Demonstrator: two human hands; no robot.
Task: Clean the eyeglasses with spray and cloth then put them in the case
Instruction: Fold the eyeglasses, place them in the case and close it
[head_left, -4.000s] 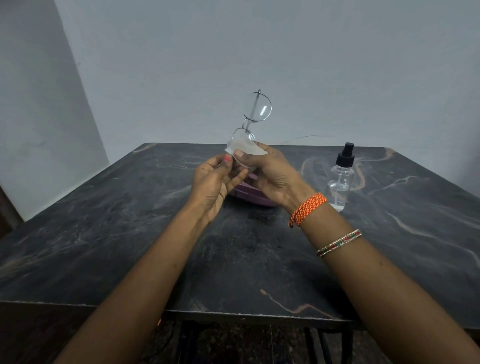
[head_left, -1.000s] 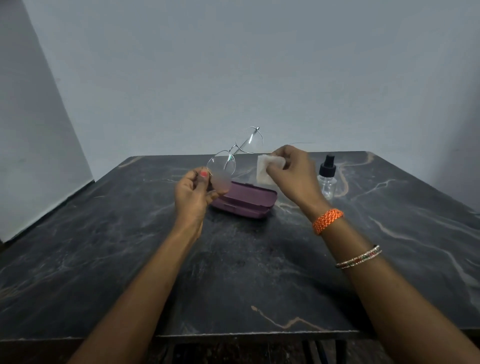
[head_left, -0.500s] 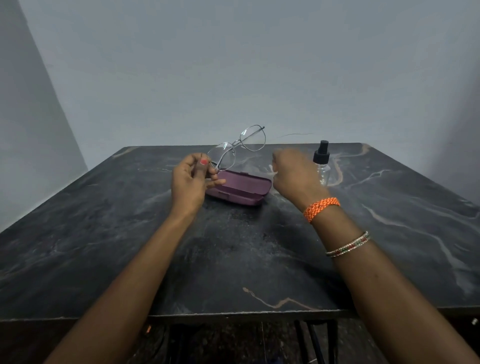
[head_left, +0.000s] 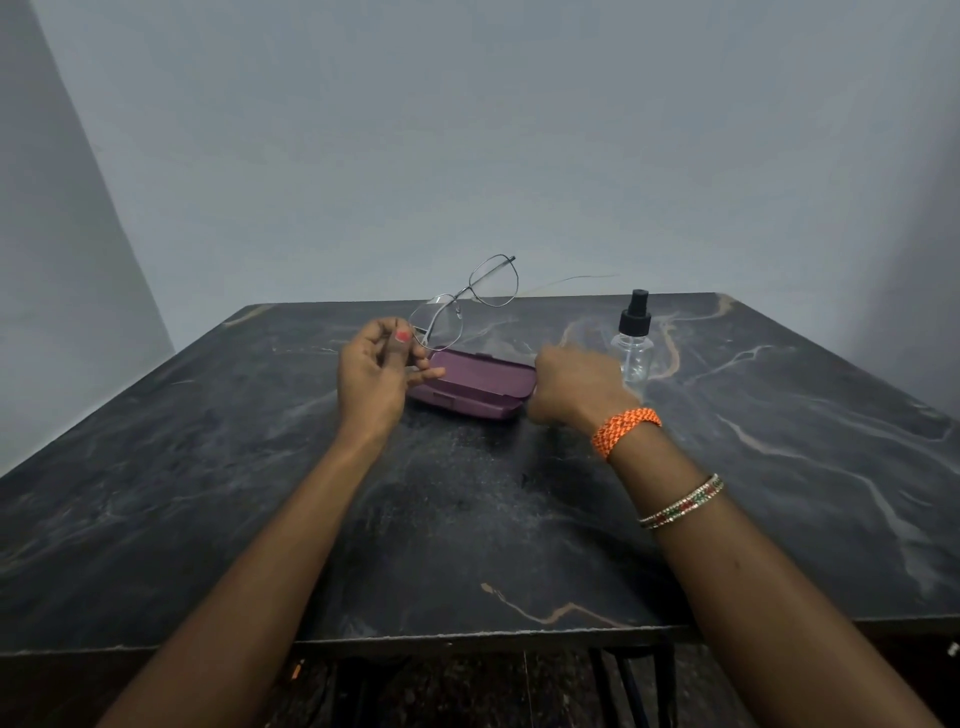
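Observation:
My left hand (head_left: 376, 375) pinches thin wire-rimmed eyeglasses (head_left: 464, 297) by the near lens rim and holds them tilted in the air above the left end of a closed purple case (head_left: 475, 385). The case lies flat on the table. My right hand (head_left: 571, 387) is down at the case's right end, knuckles towards me, so its fingers are hidden. The cloth does not show anywhere. A clear spray bottle (head_left: 635, 349) with a black nozzle stands upright just behind and right of my right hand.
A dark marble-patterned table (head_left: 467, 519) carries everything, with its front edge close to me. Plain grey walls rise behind and to the left. A thin wire runs along the wall behind the table's far edge.
My right hand, which held the white cloth up beside the glasses, has dropped to the right end of the case, and the cloth is out of sight. The glasses have moved little.

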